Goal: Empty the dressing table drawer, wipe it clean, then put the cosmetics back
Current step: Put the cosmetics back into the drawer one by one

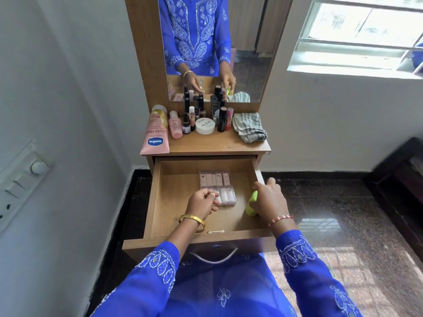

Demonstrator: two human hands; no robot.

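Right hand (269, 197): fingers curled round a lime-green bottle (251, 205) at the right side of the open drawer (158, 202). Left hand (201, 203): fingers bent, pinching a small pale item, too small to identify, just beside a clear case of pink tubes (217, 187) lying mid-drawer. Bench (206, 145) above: wood-grain top carrying a pink tube (154, 131) reading "Vaseline" and "Gluta-Hya", a small pink bottle (175, 125), a white jar (205, 125) marked "NAIL POLISH", dark lipsticks (222, 118), and a striped grey cloth (249, 126) at right. Mirror (247, 65) behind. Room: white walls, switch panel (23, 179) left, window (361, 35) right, dark polished stone floor (332, 213).
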